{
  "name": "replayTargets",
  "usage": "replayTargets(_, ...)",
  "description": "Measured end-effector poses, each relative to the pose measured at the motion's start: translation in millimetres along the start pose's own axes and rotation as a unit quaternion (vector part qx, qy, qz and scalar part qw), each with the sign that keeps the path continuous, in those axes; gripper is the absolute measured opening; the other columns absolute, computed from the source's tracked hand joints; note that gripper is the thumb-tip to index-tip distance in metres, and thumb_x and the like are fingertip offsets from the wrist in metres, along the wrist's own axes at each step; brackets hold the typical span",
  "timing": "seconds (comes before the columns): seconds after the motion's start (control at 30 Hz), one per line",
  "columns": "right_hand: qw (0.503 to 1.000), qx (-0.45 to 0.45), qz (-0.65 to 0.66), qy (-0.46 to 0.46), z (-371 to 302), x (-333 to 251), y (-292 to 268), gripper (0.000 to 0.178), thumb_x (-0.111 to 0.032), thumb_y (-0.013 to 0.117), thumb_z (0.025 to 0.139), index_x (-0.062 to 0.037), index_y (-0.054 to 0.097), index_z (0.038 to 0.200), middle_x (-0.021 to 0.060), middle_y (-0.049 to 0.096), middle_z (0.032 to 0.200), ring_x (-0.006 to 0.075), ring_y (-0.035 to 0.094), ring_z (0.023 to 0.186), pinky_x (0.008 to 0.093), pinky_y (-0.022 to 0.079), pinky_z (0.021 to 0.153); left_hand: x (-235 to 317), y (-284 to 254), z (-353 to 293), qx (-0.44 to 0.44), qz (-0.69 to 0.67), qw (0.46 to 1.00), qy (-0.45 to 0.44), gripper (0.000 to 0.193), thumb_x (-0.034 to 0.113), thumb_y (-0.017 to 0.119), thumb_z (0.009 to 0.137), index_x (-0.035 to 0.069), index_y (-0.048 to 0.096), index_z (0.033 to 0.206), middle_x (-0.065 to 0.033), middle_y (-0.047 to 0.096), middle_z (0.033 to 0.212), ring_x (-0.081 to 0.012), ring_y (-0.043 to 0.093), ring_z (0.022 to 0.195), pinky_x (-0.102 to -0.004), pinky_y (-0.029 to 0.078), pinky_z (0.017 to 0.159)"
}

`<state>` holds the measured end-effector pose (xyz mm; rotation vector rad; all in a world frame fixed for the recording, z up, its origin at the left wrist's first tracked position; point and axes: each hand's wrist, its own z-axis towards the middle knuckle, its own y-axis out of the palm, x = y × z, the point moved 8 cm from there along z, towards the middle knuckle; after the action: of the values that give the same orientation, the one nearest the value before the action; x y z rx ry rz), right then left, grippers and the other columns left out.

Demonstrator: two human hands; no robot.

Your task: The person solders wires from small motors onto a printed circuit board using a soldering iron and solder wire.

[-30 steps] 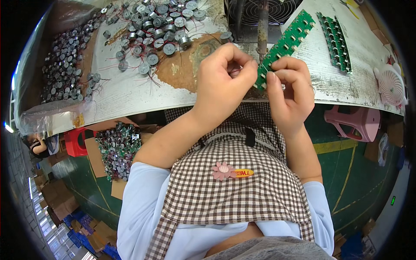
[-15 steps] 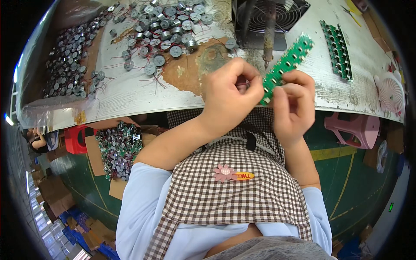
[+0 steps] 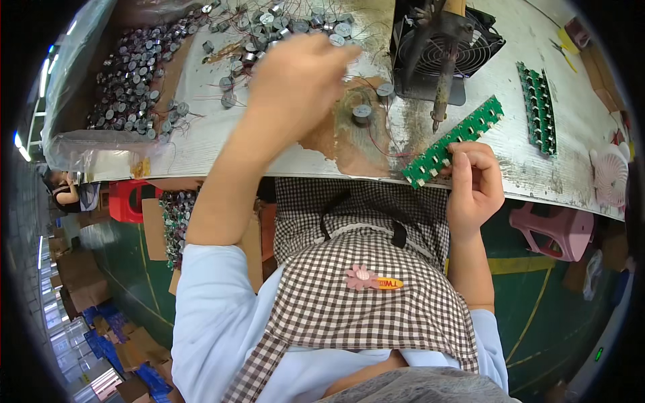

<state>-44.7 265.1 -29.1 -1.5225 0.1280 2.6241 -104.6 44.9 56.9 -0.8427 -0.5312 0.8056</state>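
A long green circuit board (image 3: 463, 134) with a row of small pale components is pinched between the thumb and fingers of my right hand (image 3: 474, 180). It slants up to the right, below the tip of a soldering iron (image 3: 442, 101) and apart from it. A small round metal motor (image 3: 362, 114) lies on the worn brown patch, its thin red wires running to the board's lower left end. Over a pile of similar motors (image 3: 282, 25), my left hand (image 3: 299, 84) is smeared by motion, so whether it grips anything cannot be made out.
A black fan (image 3: 447, 50) stands behind the iron. At right lie more green boards (image 3: 537, 111), yellow-handled pliers (image 3: 568, 57) and a small white fan (image 3: 610, 174). A plastic-lined box of motors (image 3: 134, 84) is at left. Below are a pink stool (image 3: 554, 232) and a carton of wired parts (image 3: 176, 225).
My left hand has left the board and moved up and left to the motor pile. My right hand has lowered the board, and a wired motor now lies left of it.
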Motion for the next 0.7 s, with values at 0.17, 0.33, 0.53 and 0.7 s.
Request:
replayTargets(0.17,1.000,-0.011,0.004,-0.015,0,-1,2,0.003,0.005,0.056,0.088,0.0039,0.055,0.086,0.0136,0.060,0.095,0.0079,0.053,0.065,0.0189,0.045,0.056,-13,57,-13,-0.158,-0.003,0.984,-0.085,0.019,0.005,0.061,0.075,0.006,0.066,0.094,-0.0144,0.063,0.081,-0.0350,0.060,0.073,-0.0409,0.048,0.066)
replayTargets(0.33,1.000,-0.018,0.008,-0.003,1,3,2,0.004,0.005,0.057,0.087,0.0044,0.054,0.087,0.0145,0.059,0.098,0.0080,0.054,0.065,0.0190,0.046,0.057,-46,34,-31,-0.012,-0.556,0.744,-0.370,0.018,0.010,0.059,0.088,-0.004,0.065,0.097,-0.0040,0.063,0.073,-0.0068,0.056,0.066,-0.0226,0.046,0.058)
replayTargets(0.53,0.998,-0.053,0.035,-0.009,6,-5,10,0.009,0.003,0.060,0.085,0.0048,0.051,0.087,0.0177,0.057,0.103,0.0092,0.055,0.069,0.0198,0.048,0.058,25,-24,-38,0.228,0.029,0.973,-0.004,0.017,0.007,0.057,0.092,-0.002,0.065,0.104,-0.0047,0.065,0.082,-0.0084,0.055,0.064,-0.0219,0.047,0.061)
replayTargets(0.7,0.996,-0.043,-0.068,-0.041,4,-9,8,0.008,0.005,0.062,0.082,0.0051,0.054,0.084,0.0178,0.059,0.100,0.0104,0.056,0.067,0.0206,0.048,0.056,4,47,-54,0.080,-0.655,0.647,-0.382,0.032,0.010,0.059,0.091,-0.007,0.050,0.117,-0.0108,0.064,0.080,-0.0095,0.055,0.057,-0.0182,0.042,0.051)
